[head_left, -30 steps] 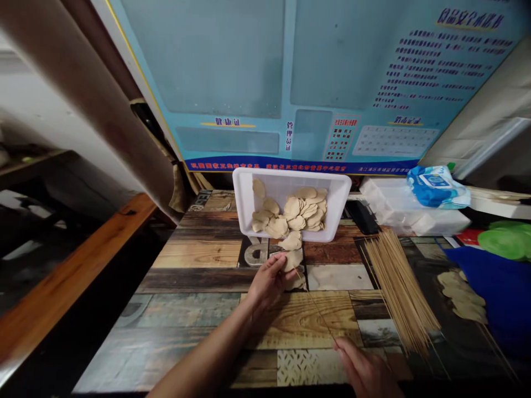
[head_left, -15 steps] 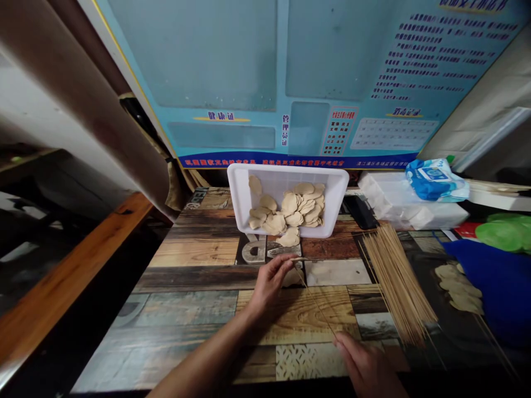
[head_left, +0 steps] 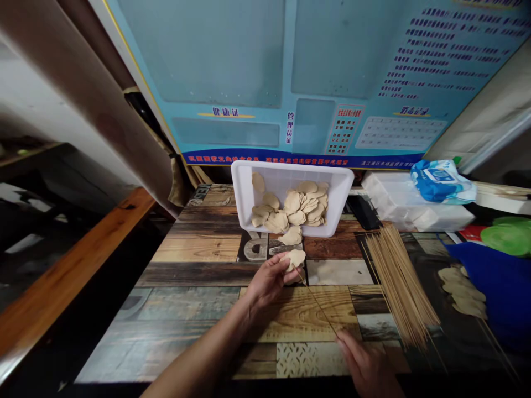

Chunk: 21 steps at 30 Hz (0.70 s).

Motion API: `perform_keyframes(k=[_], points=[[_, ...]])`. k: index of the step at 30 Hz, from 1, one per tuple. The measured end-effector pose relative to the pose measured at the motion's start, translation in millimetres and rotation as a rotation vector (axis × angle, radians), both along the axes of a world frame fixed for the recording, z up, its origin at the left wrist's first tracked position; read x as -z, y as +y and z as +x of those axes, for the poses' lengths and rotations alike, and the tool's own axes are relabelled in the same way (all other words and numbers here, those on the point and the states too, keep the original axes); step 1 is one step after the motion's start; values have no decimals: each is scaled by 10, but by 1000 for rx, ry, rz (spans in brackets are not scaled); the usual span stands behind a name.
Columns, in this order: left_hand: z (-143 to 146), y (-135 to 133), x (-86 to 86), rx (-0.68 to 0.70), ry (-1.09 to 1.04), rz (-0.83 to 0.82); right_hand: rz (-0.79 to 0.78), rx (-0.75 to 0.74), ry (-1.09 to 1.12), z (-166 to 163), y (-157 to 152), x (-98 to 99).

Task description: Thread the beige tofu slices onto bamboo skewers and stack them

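A thin, pale beige slice (head_left: 297,258) is pinched between the thumb and fingers of my left hand (head_left: 269,278). My right hand (head_left: 362,356) grips the lower end of a thin wooden skewer (head_left: 319,305). The skewer slants up and left, its upper end meeting the underside of the slice; whether it pierces it I cannot tell. Just beyond my left hand, a white plastic tub (head_left: 347,190) leans towards me with many similar slices (head_left: 309,203) inside, and one or more slices (head_left: 291,236) lie at its front lip.
Right of my hands lies a bundle of skewers (head_left: 400,282). Farther right, skewered slices (head_left: 462,292) rest beside a blue cloth (head_left: 498,287). A black phone (head_left: 363,212), white packages (head_left: 390,200), and a blue wipes pack (head_left: 442,181) stand behind. A blue notice board (head_left: 232,132) backs the wood-patterned table (head_left: 174,309).
The slice in my left hand has turned from edge-on to showing its flat face. My right hand stays on the skewer, nearly in place. The view has shifted slightly.
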<state>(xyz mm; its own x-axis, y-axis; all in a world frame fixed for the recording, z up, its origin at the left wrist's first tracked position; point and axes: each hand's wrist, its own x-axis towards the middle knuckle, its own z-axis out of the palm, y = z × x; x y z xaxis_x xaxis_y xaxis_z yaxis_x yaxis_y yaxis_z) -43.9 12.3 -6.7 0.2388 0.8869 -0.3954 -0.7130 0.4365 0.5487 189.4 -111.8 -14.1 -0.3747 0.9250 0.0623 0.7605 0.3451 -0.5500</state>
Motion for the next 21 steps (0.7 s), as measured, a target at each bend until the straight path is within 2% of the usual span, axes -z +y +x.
perform_keyframes(k=[6, 13, 17, 21], points=[[70, -77, 11, -25, 48, 46, -8, 6, 15, -4, -2, 164], [99, -112, 17, -201, 248, 198, -88, -29, 3, -26, -3, 88], [123, -130, 62, -149, 279, 229, -112, -28, 21, -54, -19, 15], [283, -286, 93, 3, 177, 142, -92, 35, 35, -83, -31, 11]])
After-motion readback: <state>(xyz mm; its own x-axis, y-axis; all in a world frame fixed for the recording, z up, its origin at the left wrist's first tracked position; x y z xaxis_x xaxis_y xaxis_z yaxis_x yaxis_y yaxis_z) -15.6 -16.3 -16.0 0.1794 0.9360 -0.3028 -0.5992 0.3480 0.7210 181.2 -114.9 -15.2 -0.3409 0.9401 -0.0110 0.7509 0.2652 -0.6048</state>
